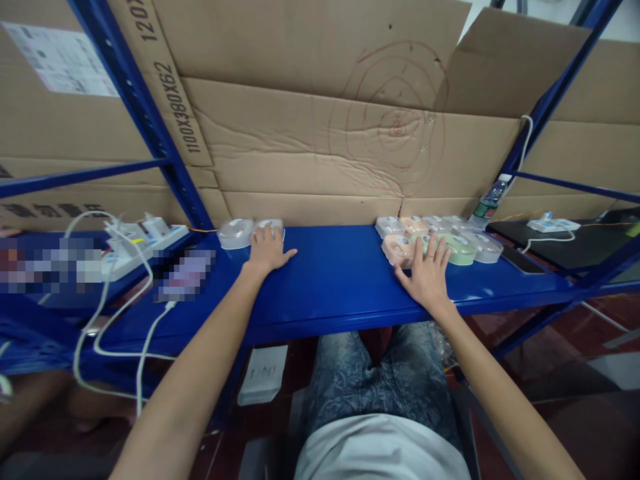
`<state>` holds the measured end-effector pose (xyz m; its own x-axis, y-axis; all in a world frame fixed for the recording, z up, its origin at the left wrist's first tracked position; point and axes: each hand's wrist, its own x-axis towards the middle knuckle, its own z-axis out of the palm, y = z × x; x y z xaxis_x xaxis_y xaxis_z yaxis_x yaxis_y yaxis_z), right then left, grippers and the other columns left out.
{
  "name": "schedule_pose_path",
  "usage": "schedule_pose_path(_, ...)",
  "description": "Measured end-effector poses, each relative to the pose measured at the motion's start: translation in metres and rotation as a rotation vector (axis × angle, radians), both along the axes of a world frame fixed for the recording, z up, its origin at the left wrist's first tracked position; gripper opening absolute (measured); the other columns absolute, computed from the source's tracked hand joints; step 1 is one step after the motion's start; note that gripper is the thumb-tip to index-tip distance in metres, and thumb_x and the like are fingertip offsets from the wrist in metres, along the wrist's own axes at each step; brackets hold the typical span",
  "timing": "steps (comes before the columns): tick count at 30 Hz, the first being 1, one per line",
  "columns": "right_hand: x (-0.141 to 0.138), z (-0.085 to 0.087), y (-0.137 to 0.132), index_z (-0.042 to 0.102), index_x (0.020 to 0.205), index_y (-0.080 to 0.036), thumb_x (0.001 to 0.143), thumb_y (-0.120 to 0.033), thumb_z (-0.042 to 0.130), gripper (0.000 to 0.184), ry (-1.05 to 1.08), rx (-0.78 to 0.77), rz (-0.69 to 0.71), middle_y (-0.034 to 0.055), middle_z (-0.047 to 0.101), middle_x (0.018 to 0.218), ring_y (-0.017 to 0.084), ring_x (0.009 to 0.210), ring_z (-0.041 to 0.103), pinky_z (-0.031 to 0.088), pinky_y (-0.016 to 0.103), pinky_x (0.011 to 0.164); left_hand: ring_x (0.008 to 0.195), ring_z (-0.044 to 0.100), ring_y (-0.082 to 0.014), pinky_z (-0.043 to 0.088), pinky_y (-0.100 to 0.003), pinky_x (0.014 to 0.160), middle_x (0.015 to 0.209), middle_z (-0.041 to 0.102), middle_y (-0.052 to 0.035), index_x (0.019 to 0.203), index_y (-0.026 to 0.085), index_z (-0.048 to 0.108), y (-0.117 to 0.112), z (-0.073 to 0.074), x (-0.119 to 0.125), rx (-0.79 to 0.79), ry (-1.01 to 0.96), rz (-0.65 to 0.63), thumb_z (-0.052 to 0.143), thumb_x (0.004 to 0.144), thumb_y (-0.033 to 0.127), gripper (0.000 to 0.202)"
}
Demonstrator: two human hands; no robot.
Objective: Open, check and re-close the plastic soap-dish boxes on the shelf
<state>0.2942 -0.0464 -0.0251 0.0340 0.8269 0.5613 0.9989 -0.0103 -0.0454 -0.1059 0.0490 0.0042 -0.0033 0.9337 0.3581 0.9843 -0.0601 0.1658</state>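
My left hand (269,251) lies palm down with its fingers spread, the fingertips over a small translucent case (279,225) near the back of the blue shelf (333,273). Just left of it sits a similar whitish case (235,235). At the right, my right hand (428,275) is flat with fingers apart, covering part of a green case (461,248). Beside its thumb is a peach case (397,248). Several more rounded cases, whitish and peach, stand grouped around and behind that hand. Neither hand is gripped around anything.
A water bottle (490,202) and a dark phone (521,260) are beside the right group. At left are a blurred phone (186,275) on a white cable, and a power strip (145,250). Cardboard (280,153) backs the shelf; blue posts (145,120) frame it.
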Motion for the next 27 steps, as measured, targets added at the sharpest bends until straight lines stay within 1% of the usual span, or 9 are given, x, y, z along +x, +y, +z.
schedule_pose_path(3,0.0,0.001,-0.001,0.002,0.171,-0.005,0.1,-0.059,0.046,0.1,-0.005,0.003,0.011,0.0242,-0.008,0.179,0.054,0.162,-0.011,0.006,0.078,0.124,0.149,0.034,-0.0562,0.029,-0.065,0.12,0.158,0.044,-0.0336,0.148,0.002,0.049,-0.017,0.0,0.007,0.035,0.064,-0.058,0.065,0.095,0.053,0.075)
schedule_pose_path(5,-0.001,0.003,-0.003,0.006,0.171,-0.005,0.1,-0.057,0.047,0.097,-0.01,0.019,0.022,0.0233,-0.01,0.179,0.052,0.162,-0.011,0.007,0.076,0.125,0.141,0.043,-0.0517,0.036,-0.061,0.116,0.147,0.053,-0.0299,0.141,0.005,0.055,-0.036,0.002,0.015,0.048,0.089,-0.111,0.063,0.097,0.051,0.064)
schedule_pose_path(9,-0.004,0.005,-0.008,0.016,0.171,-0.01,0.102,-0.051,0.049,0.087,0.014,0.101,0.127,0.0197,-0.004,0.18,0.047,0.165,-0.009,0.01,0.073,0.128,0.123,0.054,-0.0435,0.048,-0.055,0.105,0.13,0.06,-0.0229,0.129,0.012,0.06,-0.078,0.006,0.03,0.118,0.06,-0.224,0.059,0.099,0.047,0.045)
schedule_pose_path(13,-0.022,0.004,-0.017,0.014,0.173,-0.022,0.103,-0.049,0.056,0.086,0.07,0.21,0.478,0.0139,0.007,0.181,0.042,0.166,0.002,0.019,0.072,0.129,0.113,0.056,-0.0352,0.05,-0.051,0.102,0.118,0.061,-0.013,0.114,0.02,0.06,-0.118,-0.001,0.043,0.221,-0.125,-0.407,0.06,0.099,0.041,0.026)
schedule_pose_path(15,-0.039,0.005,-0.021,0.014,0.173,-0.027,0.101,-0.05,0.062,0.089,0.1,0.169,0.676,0.0122,0.01,0.18,0.04,0.166,0.01,0.024,0.068,0.131,0.113,0.057,-0.0327,0.051,-0.05,0.103,0.118,0.06,-0.0109,0.114,0.021,0.059,-0.131,-0.006,0.047,0.267,-0.204,-0.47,0.063,0.098,0.037,0.023)
schedule_pose_path(19,-0.077,0.011,-0.014,0.012,0.173,-0.03,0.094,-0.062,0.072,0.104,0.187,-0.079,0.921,0.014,0.011,0.18,0.038,0.166,0.016,0.03,0.063,0.13,0.13,0.055,-0.0315,0.046,-0.05,0.115,0.135,0.057,-0.0104,0.131,0.024,0.056,-0.142,-0.015,0.049,0.307,-0.377,-0.502,0.072,0.095,0.036,0.041)
schedule_pose_path(22,-0.097,0.014,0.0,0.018,0.172,-0.033,0.087,-0.068,0.077,0.109,0.287,-0.214,1.014,0.0152,0.022,0.177,0.039,0.164,0.02,0.032,0.064,0.128,0.142,0.051,-0.032,0.041,-0.05,0.122,0.15,0.052,-0.0104,0.149,0.027,0.046,-0.139,-0.02,0.044,0.211,-0.465,-0.52,0.078,0.091,0.041,0.067)
schedule_pose_path(25,-0.107,0.013,0.012,0.039,0.165,-0.031,0.088,-0.064,0.079,0.093,0.371,-0.263,1.13,0.0157,0.049,0.16,0.035,0.151,0.046,0.042,0.057,0.124,0.145,0.051,-0.0334,0.041,-0.052,0.122,0.155,0.051,-0.0109,0.157,0.029,0.04,-0.134,-0.024,0.039,0.086,-0.532,-0.531,0.08,0.089,0.05,0.082)
schedule_pose_path(27,-0.11,0.01,0.016,0.05,0.159,-0.028,0.088,-0.06,0.081,0.084,0.424,-0.268,1.175,0.0144,0.059,0.147,0.032,0.137,0.06,0.049,0.053,0.117,0.144,0.052,-0.0352,0.041,-0.053,0.121,0.154,0.053,-0.0115,0.161,0.029,0.037,-0.132,-0.025,0.038,0.032,-0.577,-0.519,0.084,0.085,0.054,0.093)
